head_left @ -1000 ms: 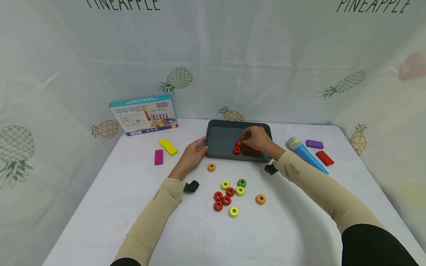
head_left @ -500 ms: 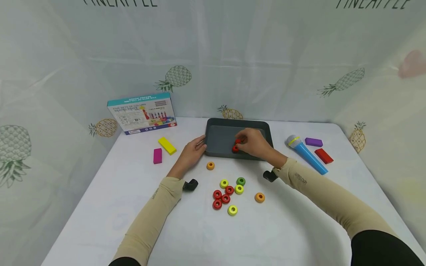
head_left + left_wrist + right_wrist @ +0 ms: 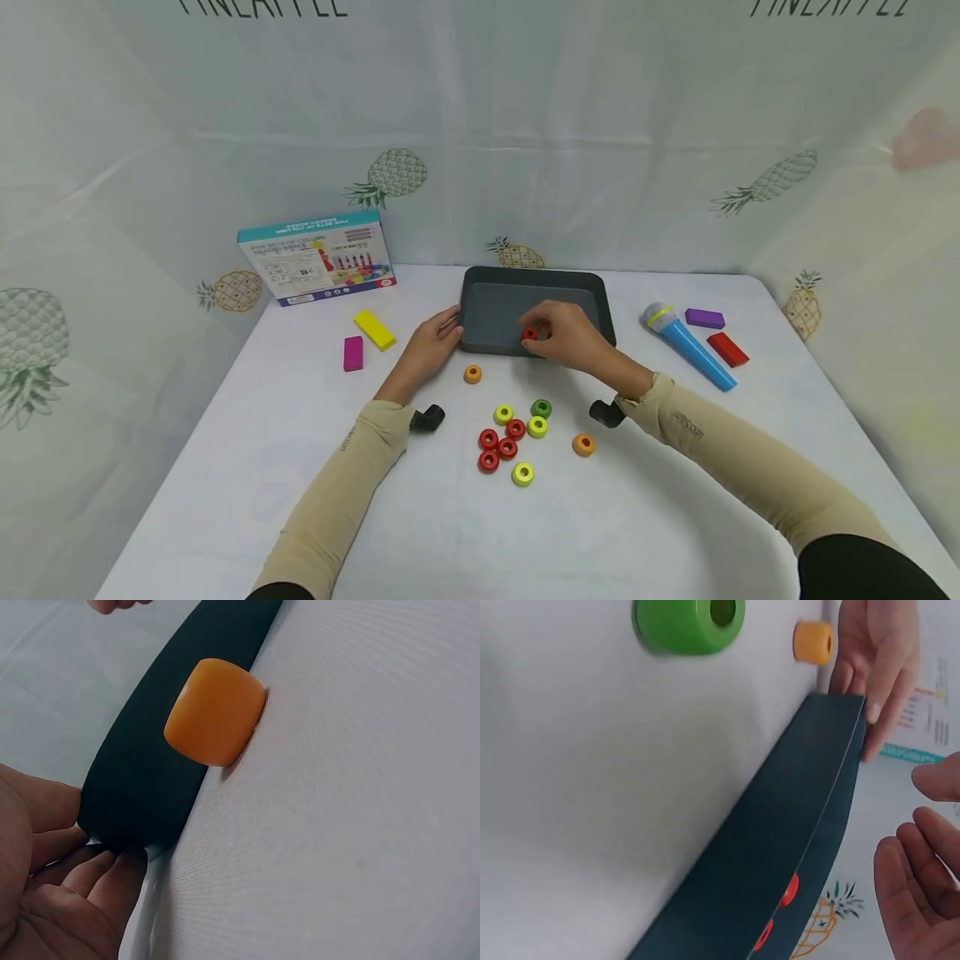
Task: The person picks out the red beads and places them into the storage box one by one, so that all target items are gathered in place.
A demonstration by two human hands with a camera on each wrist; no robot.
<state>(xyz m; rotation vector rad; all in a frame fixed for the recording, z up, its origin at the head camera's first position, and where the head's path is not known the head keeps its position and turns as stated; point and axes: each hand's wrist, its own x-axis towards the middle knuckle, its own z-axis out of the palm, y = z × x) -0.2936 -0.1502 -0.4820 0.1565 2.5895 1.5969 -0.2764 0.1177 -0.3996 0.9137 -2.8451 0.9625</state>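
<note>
My left hand (image 3: 435,343) grips the left end of a dark grey tray (image 3: 491,312), its thumb and fingers at the corner in the left wrist view. Over the tray's right half is my right hand (image 3: 567,335). A red ring bead (image 3: 529,333) shows between its thumb and index finger in the head view. In the right wrist view, thumb and fingers stand apart with nothing between them, and red beads (image 3: 789,889) lie inside the tray. An orange bead (image 3: 216,712) rests on the table just in front of the tray.
Red beads (image 3: 488,461), yellow beads (image 3: 522,474), a green bead (image 3: 541,407) and another orange bead (image 3: 583,444) lie nearer. A toy microphone (image 3: 690,346), purple block (image 3: 705,318) and red block (image 3: 727,349) are right; yellow block (image 3: 374,329), magenta block (image 3: 353,353) and box (image 3: 318,258) left.
My right hand has shifted left and slightly nearer over the tray, now covering one of the red beads visible before. My left hand stays at the tray's left end.
</note>
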